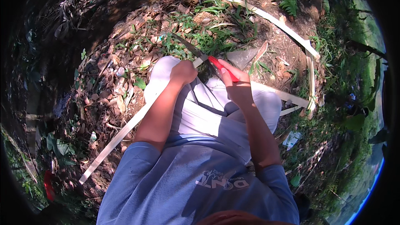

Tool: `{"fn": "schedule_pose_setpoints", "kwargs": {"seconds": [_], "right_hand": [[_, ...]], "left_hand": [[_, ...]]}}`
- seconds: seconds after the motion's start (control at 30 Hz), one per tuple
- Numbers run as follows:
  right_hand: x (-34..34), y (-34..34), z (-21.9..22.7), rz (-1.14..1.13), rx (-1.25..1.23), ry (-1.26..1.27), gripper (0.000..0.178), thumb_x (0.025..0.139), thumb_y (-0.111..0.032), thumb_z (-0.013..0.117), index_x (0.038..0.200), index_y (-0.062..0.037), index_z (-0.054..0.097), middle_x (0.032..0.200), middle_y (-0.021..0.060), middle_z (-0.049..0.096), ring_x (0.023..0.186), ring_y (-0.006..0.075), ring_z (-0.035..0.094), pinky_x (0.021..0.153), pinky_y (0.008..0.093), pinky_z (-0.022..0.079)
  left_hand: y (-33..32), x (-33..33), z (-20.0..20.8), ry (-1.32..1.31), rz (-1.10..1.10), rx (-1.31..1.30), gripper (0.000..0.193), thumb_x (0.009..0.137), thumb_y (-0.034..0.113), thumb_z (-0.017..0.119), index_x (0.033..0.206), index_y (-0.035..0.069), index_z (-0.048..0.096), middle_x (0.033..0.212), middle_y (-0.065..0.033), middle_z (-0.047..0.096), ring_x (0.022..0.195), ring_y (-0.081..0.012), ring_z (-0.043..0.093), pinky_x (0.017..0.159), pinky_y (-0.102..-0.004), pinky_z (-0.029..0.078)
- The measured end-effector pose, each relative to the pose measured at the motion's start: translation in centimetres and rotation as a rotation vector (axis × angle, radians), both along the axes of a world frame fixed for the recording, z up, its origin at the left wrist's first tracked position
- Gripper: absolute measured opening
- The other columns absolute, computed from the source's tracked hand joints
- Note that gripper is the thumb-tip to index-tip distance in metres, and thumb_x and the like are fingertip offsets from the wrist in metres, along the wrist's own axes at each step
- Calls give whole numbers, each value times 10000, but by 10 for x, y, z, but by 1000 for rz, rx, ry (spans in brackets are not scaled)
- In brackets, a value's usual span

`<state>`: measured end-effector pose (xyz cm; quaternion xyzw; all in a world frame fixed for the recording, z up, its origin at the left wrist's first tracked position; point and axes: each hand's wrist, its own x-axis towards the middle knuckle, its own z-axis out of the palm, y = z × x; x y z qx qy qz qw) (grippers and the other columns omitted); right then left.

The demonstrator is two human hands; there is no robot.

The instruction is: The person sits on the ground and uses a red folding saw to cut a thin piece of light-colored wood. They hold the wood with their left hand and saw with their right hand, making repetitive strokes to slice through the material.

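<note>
I sit with my legs folded, a long pale wooden strip [118,139] slanting across my left side. My left hand [183,73] is closed around it close to its upper end. In my right hand [237,84] is the red handle of a hand saw [188,46], its narrow dark blade pointing away to the upper left. The blade crosses the strip's tip just beyond my left fist. Its teeth are too small to make out, and I cannot tell how deep it sits in the wood.
Joined pale wooden strips [277,21] form an angular frame on the ground at the right. A flat grey piece [242,58] lies beyond my right hand. Dry leaves and grass surround me, with a fern [287,1] at the far right and a red object [49,185] at the lower left.
</note>
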<state>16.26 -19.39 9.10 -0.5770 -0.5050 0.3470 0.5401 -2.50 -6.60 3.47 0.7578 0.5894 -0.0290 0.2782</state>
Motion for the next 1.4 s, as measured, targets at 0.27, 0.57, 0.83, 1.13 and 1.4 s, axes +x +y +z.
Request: {"fn": "schedule_pose_setpoints", "kwargs": {"seconds": [0.27, 0.57, 0.83, 1.13, 1.4], "right_hand": [[63, -168, 69, -19, -253, -213, 392, 1005, -36, 644, 1393, 7, 673, 1030, 108, 788, 820, 75, 681, 749, 239, 529], [30, -92, 27, -9, -360, -58, 365, 1036, -115, 648, 1386, -24, 689, 995, 144, 789, 667, 76, 603, 636, 263, 502], [-24, 6, -21, 39, -95, -107, 378, 1061, -178, 632, 1409, -32, 667, 1150, 226, 771, 1015, 212, 741, 916, 339, 553], [66, -219, 87, -60, -330, -254, 386, 1050, -118, 611, 1404, 29, 656, 987, 131, 780, 791, 129, 689, 767, 289, 543], [34, -150, 39, -43, -213, -241, 375, 1090, -142, 588, 1431, -1, 658, 801, 3, 671, 603, 36, 496, 564, 229, 402]], "left_hand": [[12, -9, -9, -115, -16, -50, 370, 891, 258, 626, 1077, -27, 771, 1121, -293, 743, 1096, -455, 709, 986, -519, 550], [-25, 8, 3, 23, -75, 128, 286, 902, 252, 657, 1043, 27, 762, 992, -206, 778, 950, -402, 762, 849, -503, 606], [-34, 6, -27, 108, -163, 314, 208, 890, 146, 628, 988, -3, 735, 919, -199, 786, 830, -377, 786, 733, -470, 622], [-34, 3, -31, -21, -155, 384, 223, 905, 206, 653, 969, -5, 688, 820, -192, 755, 733, -395, 750, 681, -497, 604], [-50, 5, -17, 51, -189, 400, 155, 903, 118, 605, 982, -6, 655, 831, -170, 765, 728, -348, 768, 639, -461, 615]]}}
